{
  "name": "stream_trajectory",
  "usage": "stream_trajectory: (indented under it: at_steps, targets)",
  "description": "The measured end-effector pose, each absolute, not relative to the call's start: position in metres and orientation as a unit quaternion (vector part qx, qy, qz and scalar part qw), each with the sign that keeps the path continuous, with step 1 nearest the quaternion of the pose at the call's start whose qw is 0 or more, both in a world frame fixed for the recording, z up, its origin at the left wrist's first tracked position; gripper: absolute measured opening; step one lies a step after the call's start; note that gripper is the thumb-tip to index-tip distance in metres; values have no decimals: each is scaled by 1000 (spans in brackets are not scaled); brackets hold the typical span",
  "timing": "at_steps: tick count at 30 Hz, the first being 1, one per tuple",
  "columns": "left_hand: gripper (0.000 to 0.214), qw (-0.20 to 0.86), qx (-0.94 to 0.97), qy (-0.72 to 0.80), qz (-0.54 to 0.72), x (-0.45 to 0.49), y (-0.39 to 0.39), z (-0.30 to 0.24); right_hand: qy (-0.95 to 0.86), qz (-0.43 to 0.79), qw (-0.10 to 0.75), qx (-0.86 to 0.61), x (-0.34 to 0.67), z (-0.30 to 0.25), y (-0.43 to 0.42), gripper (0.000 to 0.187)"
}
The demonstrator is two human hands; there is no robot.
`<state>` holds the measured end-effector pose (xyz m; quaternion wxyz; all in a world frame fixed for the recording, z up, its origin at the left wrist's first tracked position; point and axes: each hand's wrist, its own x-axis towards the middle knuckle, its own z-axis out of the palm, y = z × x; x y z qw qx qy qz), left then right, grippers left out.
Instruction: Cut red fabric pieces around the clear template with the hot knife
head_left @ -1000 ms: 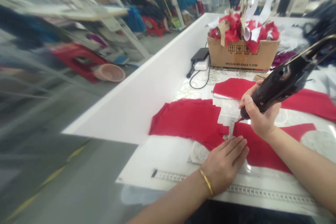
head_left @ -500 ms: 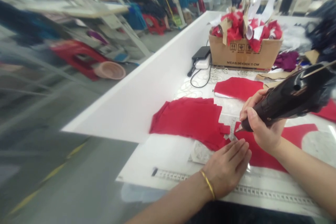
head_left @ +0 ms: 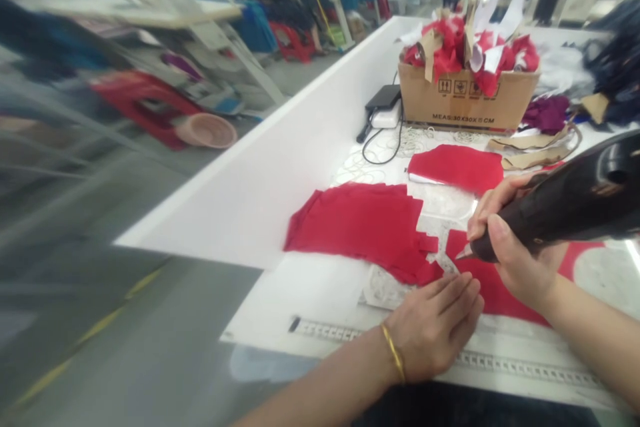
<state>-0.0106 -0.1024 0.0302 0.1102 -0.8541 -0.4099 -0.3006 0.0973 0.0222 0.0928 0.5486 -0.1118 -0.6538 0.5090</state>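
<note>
My right hand is wrapped round the thick front of a black handheld tool with a pointed metal tip. That tip is over the left part of a red fabric piece, close to its edge; I cannot tell if it touches. Fingers stretched and lying flat, my left hand rests at the fabric's near-left corner, just below the tip. It wears a gold bangle. Left of both hands lies a stack of red cut fabric pieces, its right end close to my left fingertips.
Behind stands a cardboard box heaped with red and white scraps. Beside it are a black-and-white device and its cable. Another red piece lies mid-table. A measuring tape runs along the front; a white side wall bounds the left.
My right hand and the black tool have moved slightly right and down, the tip shifting along the red fabric. My left hand has barely moved and stays flat.
</note>
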Motion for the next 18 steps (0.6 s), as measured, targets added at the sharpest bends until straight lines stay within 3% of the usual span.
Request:
stream_trajectory:
  at_steps: [5,10,18]
  targets:
    - [25,105,-861,-398,-299,-10,-104,32,-678,490,541,-82,103,100,15,22]
    - [25,106,-855,-392,-323,-9,-103,32,-662,496,552,-102,104,97,12,16]
    - [21,101,-847,-397,-339,-9,-102,32,-649,505,537,-186,112,81,14,31]
